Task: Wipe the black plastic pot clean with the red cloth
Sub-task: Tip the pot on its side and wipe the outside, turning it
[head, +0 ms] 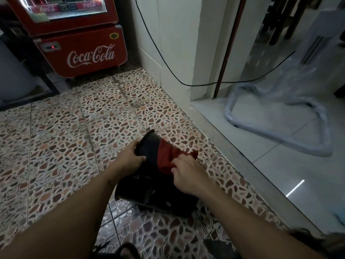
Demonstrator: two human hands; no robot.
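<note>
Pebble-pattern floor tiles (pixel 78 131) lie under a black plastic pot (pixel 149 176), held tilted just above them, w/ a red cloth (pixel 168 157) pressed on its side by the right hand (pixel 188 174), fingers curled on cloth; the pot's rim is gripped by the left hand (pixel 130 157). Pot contents can't be told.

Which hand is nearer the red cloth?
Right. The right hand presses on the red cloth, against the black plastic pot. The left hand grips the pot's far end, clear of the cloth.
</note>
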